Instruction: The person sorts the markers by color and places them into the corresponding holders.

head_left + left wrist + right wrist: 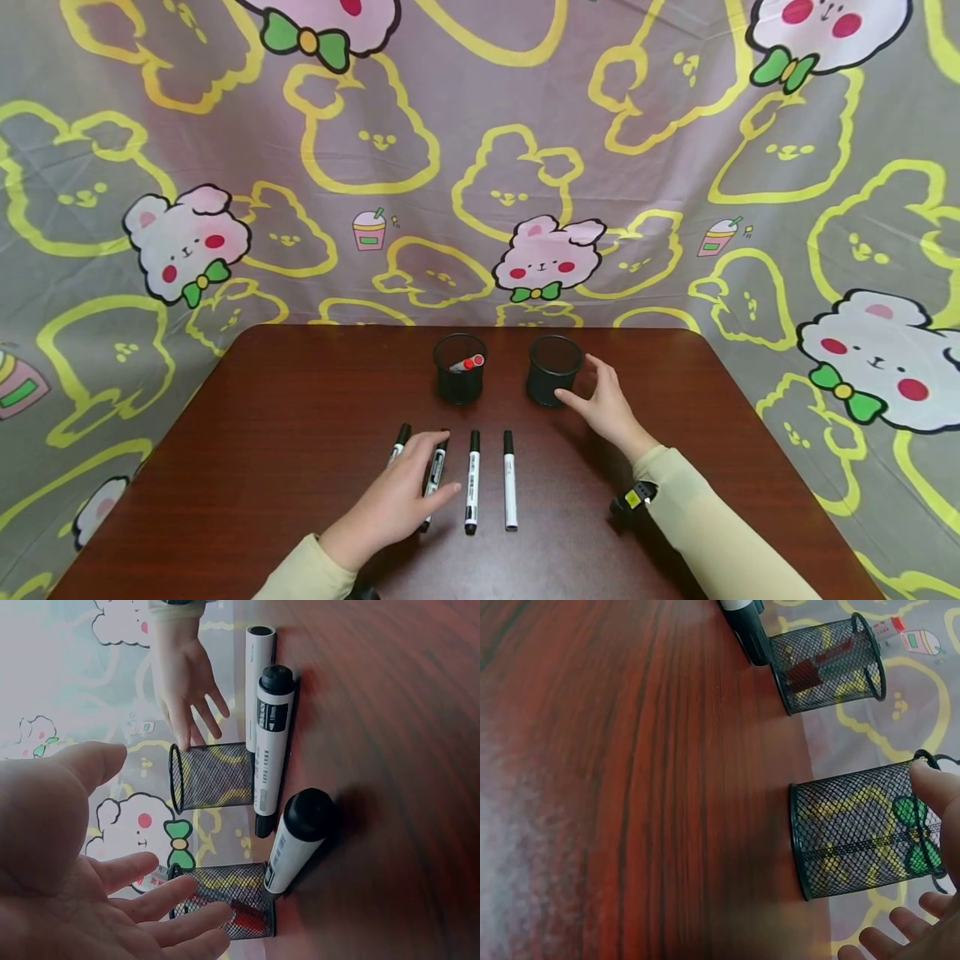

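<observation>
My right hand [611,412] is beside the right black mesh pen cup [543,385], fingers spread along its right side. In the right wrist view the thumb [934,784] overlaps the cup's rim, while the other fingers stay apart from the mesh. Above the table my left hand [390,504] hovers over black-capped white markers, its fingers loosely extended and holding nothing. It partly hides one marker [436,479] and the leftmost marker [399,442]. Two more, a marker [472,483] and a slimmer marker [510,487], lie to its right.
Left of the right cup stands another mesh pen cup [459,390], with red-ended markers [472,363] leaning inside. Both cups are near the back of the brown wooden table [300,400]. A patterned cloth [435,192] hangs behind and at both sides.
</observation>
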### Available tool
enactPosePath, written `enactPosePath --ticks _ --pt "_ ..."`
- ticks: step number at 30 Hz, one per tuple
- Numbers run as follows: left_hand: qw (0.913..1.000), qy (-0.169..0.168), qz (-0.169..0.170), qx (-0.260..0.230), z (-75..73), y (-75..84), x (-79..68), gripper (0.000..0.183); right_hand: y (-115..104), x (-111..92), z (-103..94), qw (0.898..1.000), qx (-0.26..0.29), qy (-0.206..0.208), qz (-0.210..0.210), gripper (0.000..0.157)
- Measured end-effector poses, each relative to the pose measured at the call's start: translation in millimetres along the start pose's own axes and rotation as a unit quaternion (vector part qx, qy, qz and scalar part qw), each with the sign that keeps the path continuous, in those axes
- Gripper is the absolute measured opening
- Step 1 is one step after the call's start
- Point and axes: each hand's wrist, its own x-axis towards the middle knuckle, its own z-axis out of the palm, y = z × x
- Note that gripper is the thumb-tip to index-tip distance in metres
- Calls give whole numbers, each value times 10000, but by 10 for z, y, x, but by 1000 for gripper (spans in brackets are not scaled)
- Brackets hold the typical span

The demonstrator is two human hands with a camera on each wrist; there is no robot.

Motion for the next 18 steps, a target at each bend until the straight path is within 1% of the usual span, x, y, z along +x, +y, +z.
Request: enactPosePath --ticks 5,8,11,18 --pt "9999 -82 102 9 35 -4 -5 67 14 62 26 9994 188 -156 237 95" --pt "9998 -133 174 21 46 -5 -3 67 28 96 44 9989 272 -178 347 96" --pt "9996 -212 173 49 58 -10 1 67 49 131 74 9986 345 -159 380 96" --pt "9994 -221 239 136 88 0 0 64 70 193 135 9976 537 -150 420 98"
